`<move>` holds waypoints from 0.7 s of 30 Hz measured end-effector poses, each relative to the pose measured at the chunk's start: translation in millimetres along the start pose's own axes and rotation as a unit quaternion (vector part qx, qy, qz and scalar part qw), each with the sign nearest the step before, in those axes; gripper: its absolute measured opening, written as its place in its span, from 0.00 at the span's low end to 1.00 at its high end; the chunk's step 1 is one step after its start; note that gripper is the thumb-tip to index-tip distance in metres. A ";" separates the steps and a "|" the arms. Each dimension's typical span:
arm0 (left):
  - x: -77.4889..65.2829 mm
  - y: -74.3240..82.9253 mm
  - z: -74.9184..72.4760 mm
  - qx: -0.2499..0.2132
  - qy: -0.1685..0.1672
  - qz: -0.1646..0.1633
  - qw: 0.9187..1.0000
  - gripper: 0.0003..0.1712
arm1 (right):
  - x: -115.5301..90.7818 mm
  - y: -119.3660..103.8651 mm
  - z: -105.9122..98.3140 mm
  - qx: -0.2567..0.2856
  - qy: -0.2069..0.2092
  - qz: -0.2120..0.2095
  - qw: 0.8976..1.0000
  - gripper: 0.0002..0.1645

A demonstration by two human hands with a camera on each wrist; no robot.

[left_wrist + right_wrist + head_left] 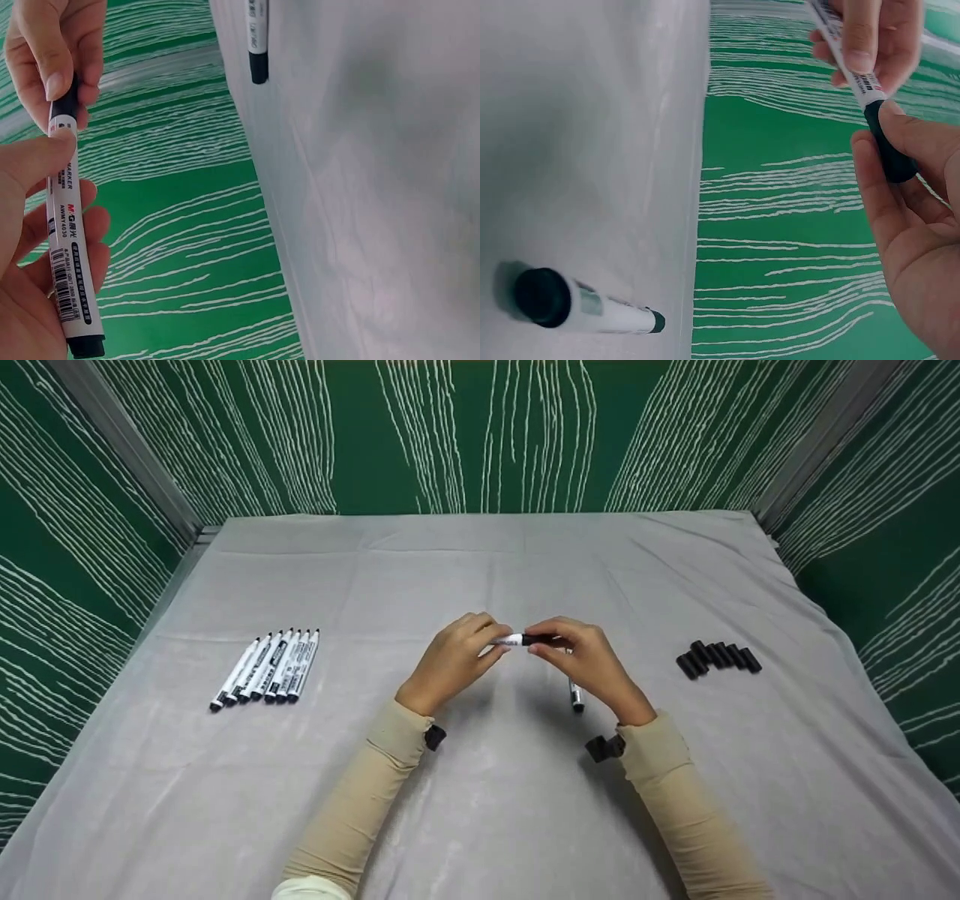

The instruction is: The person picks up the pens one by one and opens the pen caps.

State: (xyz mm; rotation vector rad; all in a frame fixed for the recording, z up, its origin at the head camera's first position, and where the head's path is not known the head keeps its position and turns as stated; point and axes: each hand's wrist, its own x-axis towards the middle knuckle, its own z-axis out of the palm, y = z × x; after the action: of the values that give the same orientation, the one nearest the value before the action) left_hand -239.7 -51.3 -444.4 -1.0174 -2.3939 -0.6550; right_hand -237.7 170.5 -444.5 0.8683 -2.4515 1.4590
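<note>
A white marker [71, 240] with printed labels is held in the air above the table, level in the head view. My left hand [450, 664] grips its white barrel between thumb and fingers. On its other end my right hand [592, 660] pinches the black cap [889, 142], which meets the barrel with no gap showing. Below the right hand, a second marker [576, 696] lies on the cloth, partly covered by that hand in the head view.
To the left several white markers [271, 667] lie side by side, narrow dark tips pointing away. Several loose black caps [721, 655] form a group at the right. A grey cloth [480, 810] covers the table, and green walls with white streaks [525, 435] enclose it.
</note>
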 end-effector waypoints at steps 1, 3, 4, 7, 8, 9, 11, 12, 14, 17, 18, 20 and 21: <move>-0.2 -0.5 -1.4 0.012 -0.003 0.012 1.000 0.10 | -0.6 0.3 1.3 -0.008 -0.002 -0.006 1.000 0.14; -0.7 -1.3 -3.9 0.034 -0.007 0.035 0.999 0.09 | -1.5 -0.2 3.3 -0.020 -0.003 -0.020 1.000 0.14; -0.9 -1.8 -4.7 0.044 -0.009 0.046 0.998 0.09 | -1.9 0.0 4.3 -0.025 -0.002 -0.026 0.999 0.14; -1.6 -2.9 -7.6 0.070 -0.008 0.080 0.994 0.10 | -2.9 0.3 6.0 -0.030 0.000 -0.046 0.998 0.13; -1.8 -3.1 -8.5 0.077 -0.005 0.091 0.993 0.10 | -3.1 -0.1 6.1 -0.032 0.000 -0.053 0.998 0.13; -2.1 -3.3 -9.6 0.082 -0.003 0.101 0.991 0.10 | -3.4 -0.3 6.0 -0.033 0.000 -0.058 0.998 0.13; -2.2 -3.6 -11.4 0.090 -0.001 0.118 0.989 0.09 | -4.1 -0.5 5.7 -0.037 -0.001 -0.069 0.997 0.13; -2.3 -3.8 -12.3 0.091 -0.001 0.123 0.988 0.09 | -4.2 -0.5 5.4 -0.038 -0.002 -0.075 0.996 0.13; -2.5 -3.9 -14.0 0.093 -0.004 0.130 0.987 0.09 | -4.7 -0.5 5.0 -0.042 -0.001 -0.088 0.995 0.12; -2.8 -4.5 -15.4 0.086 -0.012 0.130 0.988 0.09 | -4.7 0.1 5.0 -0.046 0.002 -0.102 0.994 0.12; -3.0 -4.6 -15.7 0.083 -0.014 0.128 0.988 0.09 | -4.7 0.1 5.0 -0.046 0.003 -0.105 0.993 0.12; -3.3 -5.1 -15.7 0.077 -0.018 0.125 0.989 0.10 | -4.7 -0.4 5.0 -0.046 0.006 -0.109 0.993 0.12; -3.3 -5.4 -15.6 0.075 -0.018 0.123 0.989 0.10 | -4.8 -0.8 4.9 -0.046 0.006 -0.111 0.993 0.13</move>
State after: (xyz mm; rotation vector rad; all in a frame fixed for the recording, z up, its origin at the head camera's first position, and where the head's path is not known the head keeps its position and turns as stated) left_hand -238.2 -65.5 -435.4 -1.2420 -2.2577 -0.3654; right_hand -232.6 167.9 -448.4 1.0681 -2.3059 1.2618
